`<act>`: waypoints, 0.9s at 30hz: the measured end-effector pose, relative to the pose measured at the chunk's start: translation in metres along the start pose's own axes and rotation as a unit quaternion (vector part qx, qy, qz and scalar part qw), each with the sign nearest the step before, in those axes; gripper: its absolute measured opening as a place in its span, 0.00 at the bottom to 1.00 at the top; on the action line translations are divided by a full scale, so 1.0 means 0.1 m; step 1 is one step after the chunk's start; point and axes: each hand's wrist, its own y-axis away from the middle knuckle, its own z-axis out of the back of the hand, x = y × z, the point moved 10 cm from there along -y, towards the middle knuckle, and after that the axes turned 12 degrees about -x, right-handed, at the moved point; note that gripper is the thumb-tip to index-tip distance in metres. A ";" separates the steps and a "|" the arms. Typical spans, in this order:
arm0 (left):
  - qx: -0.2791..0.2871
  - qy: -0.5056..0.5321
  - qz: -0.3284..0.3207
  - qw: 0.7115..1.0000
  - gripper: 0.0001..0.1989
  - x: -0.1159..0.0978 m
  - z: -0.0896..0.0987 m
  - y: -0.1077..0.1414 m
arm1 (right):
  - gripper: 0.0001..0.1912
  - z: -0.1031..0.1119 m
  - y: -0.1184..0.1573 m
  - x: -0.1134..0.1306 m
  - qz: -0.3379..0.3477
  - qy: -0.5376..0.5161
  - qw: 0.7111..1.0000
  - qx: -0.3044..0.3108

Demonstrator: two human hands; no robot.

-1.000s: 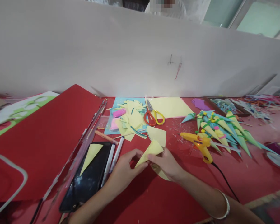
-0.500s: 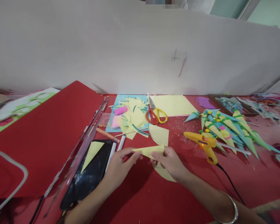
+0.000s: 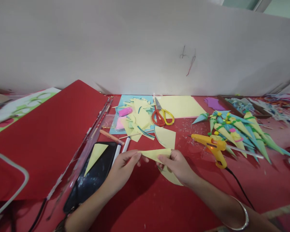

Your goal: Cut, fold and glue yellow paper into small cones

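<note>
Our left hand (image 3: 125, 169) pinches the narrow tip of a rolled yellow paper piece (image 3: 154, 154), while our right hand (image 3: 180, 166) pinches its wide end between thumb and fingers; each grip is closed on the paper. A second ago the piece slanted, wide end raised away from us; now we hold it nearly level between both hands, above the red surface (image 3: 145, 206). A curved yellow cutout (image 3: 171, 177) lies under our right hand, as before. To our left, a yellow wedge (image 3: 95, 158) rests on a black phone (image 3: 91, 193). Further out, a blue sheet (image 3: 113, 130) carries yellow scraps (image 3: 142, 117), beside scissors (image 3: 159, 117). A pale pink lump (image 3: 121, 123) there seems to sit in clear plastic. Right of us, a glue gun (image 3: 216, 146) lies before a heap of paper cones (image 3: 239, 129). Behind them, a brown tray (image 3: 260, 111) holds crumpled, bluish and clear bits (image 3: 240, 105).
</note>
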 end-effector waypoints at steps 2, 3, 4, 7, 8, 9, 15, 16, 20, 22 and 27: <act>0.000 0.014 0.000 1.000 0.19 0.00 0.00 0.00 | 0.18 -0.01 0.01 0.00 0.000 0.010 1.000 0.007; -0.002 0.019 0.003 1.000 0.19 0.01 0.01 0.00 | 0.18 -0.02 0.01 0.01 0.002 0.017 1.000 0.011; -0.008 0.022 0.010 1.000 0.20 0.03 0.02 0.00 | 0.17 -0.03 0.02 0.01 0.006 0.026 1.000 0.014; -0.048 0.024 0.031 0.998 0.23 0.06 0.13 -0.03 | 0.16 -0.04 0.03 0.02 0.020 0.063 0.997 0.025; -0.056 0.025 0.029 0.998 0.23 0.05 0.15 -0.04 | 0.15 -0.04 0.03 0.01 0.027 0.080 0.996 0.029; -0.052 0.025 0.018 0.998 0.22 0.03 0.14 -0.04 | 0.14 -0.04 0.03 0.00 0.036 0.099 0.994 0.033; 0.086 -0.114 -0.058 0.988 0.14 -0.01 -0.21 0.06 | 0.13 0.06 0.00 -0.01 0.126 0.235 0.964 -0.001; 0.096 -0.136 -0.065 0.984 0.15 0.00 -0.25 0.08 | 0.12 0.06 0.00 0.01 0.141 0.243 0.960 -0.007; 0.139 -0.150 -0.060 0.977 0.18 0.06 -0.39 0.15 | 0.13 0.03 0.02 0.08 0.173 0.244 0.954 0.002; 0.158 -0.141 -0.046 0.976 0.18 0.10 -0.43 0.18 | 0.13 0.02 0.02 0.10 0.179 0.242 0.953 0.006; 0.170 -0.137 -0.026 0.976 0.18 0.16 -0.44 0.20 | 0.16 0.02 0.01 0.11 0.192 0.226 0.955 0.015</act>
